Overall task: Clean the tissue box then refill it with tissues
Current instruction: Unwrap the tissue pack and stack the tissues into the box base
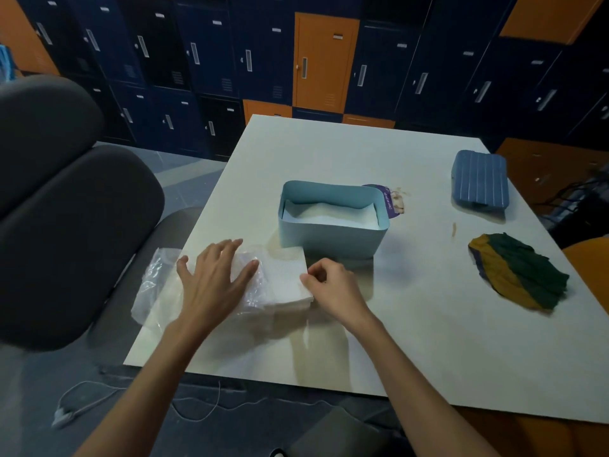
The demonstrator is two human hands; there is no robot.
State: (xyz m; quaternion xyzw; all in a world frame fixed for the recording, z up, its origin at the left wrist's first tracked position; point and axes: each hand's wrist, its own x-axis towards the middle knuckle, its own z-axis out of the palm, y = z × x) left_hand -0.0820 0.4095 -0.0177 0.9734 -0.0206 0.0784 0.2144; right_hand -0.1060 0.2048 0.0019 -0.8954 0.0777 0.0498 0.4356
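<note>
A light blue tissue box stands open at the table's middle, with white tissues lying inside it. In front of it a stack of white tissues sticks halfway out of a clear plastic wrapper at the table's left edge. My left hand lies flat with spread fingers on the wrapper. My right hand pinches the right edge of the tissue stack. The box's blue ribbed lid lies at the far right.
A green and yellow cloth lies on the right side of the white table. A purple-printed packet sits behind the box. A grey chair stands to the left. Lockers line the back wall.
</note>
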